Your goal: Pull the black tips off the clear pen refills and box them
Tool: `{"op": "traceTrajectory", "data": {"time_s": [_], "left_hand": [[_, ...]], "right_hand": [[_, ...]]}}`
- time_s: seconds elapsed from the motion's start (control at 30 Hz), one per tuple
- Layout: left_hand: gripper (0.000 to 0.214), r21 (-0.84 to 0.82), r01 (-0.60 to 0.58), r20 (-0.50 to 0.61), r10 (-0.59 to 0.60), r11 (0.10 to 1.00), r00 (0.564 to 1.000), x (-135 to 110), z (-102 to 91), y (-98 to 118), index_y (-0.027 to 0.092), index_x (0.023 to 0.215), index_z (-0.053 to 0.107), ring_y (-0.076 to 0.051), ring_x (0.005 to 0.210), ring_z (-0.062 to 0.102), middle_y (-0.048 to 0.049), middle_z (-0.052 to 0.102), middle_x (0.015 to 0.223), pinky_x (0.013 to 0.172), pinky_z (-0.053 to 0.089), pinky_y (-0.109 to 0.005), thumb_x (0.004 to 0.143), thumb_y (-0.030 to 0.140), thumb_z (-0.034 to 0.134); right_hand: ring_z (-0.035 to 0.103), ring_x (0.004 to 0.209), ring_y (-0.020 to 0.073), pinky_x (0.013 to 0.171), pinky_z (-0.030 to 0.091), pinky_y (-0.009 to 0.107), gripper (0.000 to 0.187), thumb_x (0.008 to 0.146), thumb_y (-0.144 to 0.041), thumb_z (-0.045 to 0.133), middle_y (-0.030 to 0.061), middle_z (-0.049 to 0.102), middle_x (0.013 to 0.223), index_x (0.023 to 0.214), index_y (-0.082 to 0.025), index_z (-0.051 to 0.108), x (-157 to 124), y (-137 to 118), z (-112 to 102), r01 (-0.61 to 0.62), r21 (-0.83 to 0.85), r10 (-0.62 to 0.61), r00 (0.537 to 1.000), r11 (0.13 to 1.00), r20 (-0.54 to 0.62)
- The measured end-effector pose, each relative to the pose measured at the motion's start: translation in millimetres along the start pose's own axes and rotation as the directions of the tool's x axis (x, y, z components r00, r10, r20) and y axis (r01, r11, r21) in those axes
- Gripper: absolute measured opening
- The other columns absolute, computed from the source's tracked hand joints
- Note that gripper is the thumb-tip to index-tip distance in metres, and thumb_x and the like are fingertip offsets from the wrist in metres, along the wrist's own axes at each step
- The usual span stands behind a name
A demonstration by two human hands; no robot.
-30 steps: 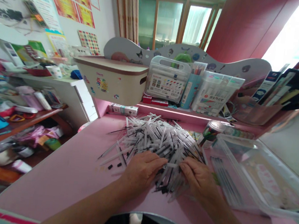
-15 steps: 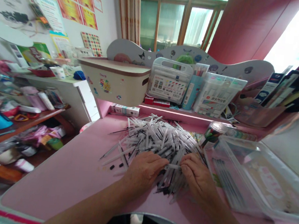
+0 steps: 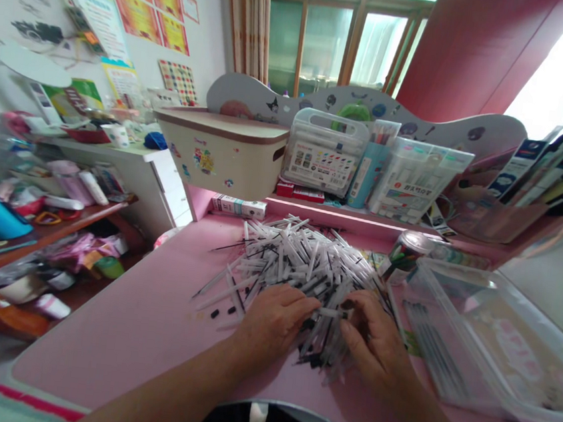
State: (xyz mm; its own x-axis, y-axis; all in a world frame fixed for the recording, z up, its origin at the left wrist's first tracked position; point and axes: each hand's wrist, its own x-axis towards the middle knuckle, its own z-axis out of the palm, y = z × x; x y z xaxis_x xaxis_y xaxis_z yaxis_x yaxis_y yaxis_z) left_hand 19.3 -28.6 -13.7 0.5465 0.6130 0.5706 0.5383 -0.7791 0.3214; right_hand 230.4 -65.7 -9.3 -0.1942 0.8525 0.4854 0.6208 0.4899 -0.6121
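A clear pen barrel [image 3: 330, 313] lies crosswise between my two hands, above the near side of a heap of pen parts [image 3: 301, 257]. My left hand [image 3: 277, 318] is closed, with thumb and forefinger pinching the barrel's left end. At the other end, my right hand [image 3: 374, 331] has its fingers curled, with thumb and forefinger at the barrel's tip. Something small and dark shows by those right fingertips; I cannot make out what it is. Clear barrels and black-tipped refills make up the heap. Small black caps [image 3: 223, 312] lie left of my left hand.
A clear plastic box [image 3: 499, 388] stands at the right, with several grey pens [image 3: 435, 348] by its left side. Behind it is a can [image 3: 408, 251] holding pens. A lidded cream bin [image 3: 226, 158] and marker cases [image 3: 324, 158] line the shelf above the pink desk [image 3: 113, 327].
My right fingers have lifted and spread a little at the barrel's right end. My left hand keeps its pinch. The whole view has shifted slightly.
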Motion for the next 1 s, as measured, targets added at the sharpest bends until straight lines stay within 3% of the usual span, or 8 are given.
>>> {"op": "traceTrajectory", "data": {"time_s": [0.3, 0.63, 0.73, 0.83, 1.0], "left_hand": [[0.016, 0.002, 0.017, 0.021, -0.017, 1.0, 1.0, -0.6, -1.3, -1.2, 0.019, 0.102, 0.071, -0.019, 0.076, 0.064, -0.0048, 0.073, 0.084, 0.072, 0.048, -0.031, 0.092, 0.017, 0.058], [0.019, -0.015, 0.018, 0.013, -0.017, 1.0, 1.0, 0.2, -0.9, -2.2, 0.019, 0.104, 0.07, -0.02, 0.08, 0.066, -0.0064, 0.074, 0.087, 0.074, 0.05, -0.031, 0.094, 0.017, 0.054], [0.022, -0.063, 0.09, -0.028, -0.092, 0.994, 0.995, -0.2, -1.6, -2.7, 0.018, 0.106, 0.068, -0.021, 0.084, 0.068, -0.0076, 0.075, 0.092, 0.077, 0.051, -0.033, 0.096, 0.018, 0.048], [0.021, -0.148, 0.228, -0.064, -0.239, 0.962, 0.969, -1.5, -5.0, -3.2, 0.019, 0.109, 0.065, -0.022, 0.088, 0.068, -0.008, 0.075, 0.098, 0.079, 0.051, -0.034, 0.097, 0.022, 0.047], [0.018, -0.384, 0.413, -0.089, -0.478, 0.826, 0.874, -1.1, -10.7, -4.0, 0.02, 0.104, 0.058, -0.02, 0.085, 0.067, -0.0044, 0.072, 0.089, 0.079, 0.047, -0.033, 0.098, 0.031, 0.046]], "right_hand": [[0.053, 0.083, 0.0173, 0.074, 0.043, 0.029, 0.013, 0.097, -0.019, 0.046, 0.0037, 0.055, 0.087, 0.086, -0.02, 0.054, 2.6, -0.3, 0.8, 0.038, 0.005, -0.038, 0.999, 0.999, 0.011], [0.055, 0.087, 0.0181, 0.076, 0.044, 0.03, 0.015, 0.097, -0.022, 0.045, 0.0044, 0.057, 0.09, 0.088, -0.02, 0.057, 1.9, 1.0, -0.9, 0.027, 0.037, -0.028, 0.999, 0.999, 0.021], [0.057, 0.084, 0.0178, 0.073, 0.045, 0.03, 0.013, 0.097, -0.025, 0.044, 0.0043, 0.059, 0.094, 0.101, -0.022, 0.056, 0.2, 1.4, -2.7, -0.048, 0.029, 0.049, 0.997, 0.998, -0.052], [0.054, 0.071, 0.0154, 0.066, 0.043, 0.029, 0.015, 0.096, -0.025, 0.047, 0.0029, 0.059, 0.092, 0.109, -0.022, 0.055, 0.5, 0.4, -5.6, -0.108, 0.024, 0.11, 0.984, 0.994, -0.139], [0.055, 0.074, 0.017, 0.068, 0.044, 0.031, 0.008, 0.092, -0.019, 0.051, 0.0037, 0.058, 0.086, 0.094, -0.02, 0.059, 3.9, 3.1, -6.4, -0.014, -0.078, 0.006, 0.994, 0.997, -0.106]]}}
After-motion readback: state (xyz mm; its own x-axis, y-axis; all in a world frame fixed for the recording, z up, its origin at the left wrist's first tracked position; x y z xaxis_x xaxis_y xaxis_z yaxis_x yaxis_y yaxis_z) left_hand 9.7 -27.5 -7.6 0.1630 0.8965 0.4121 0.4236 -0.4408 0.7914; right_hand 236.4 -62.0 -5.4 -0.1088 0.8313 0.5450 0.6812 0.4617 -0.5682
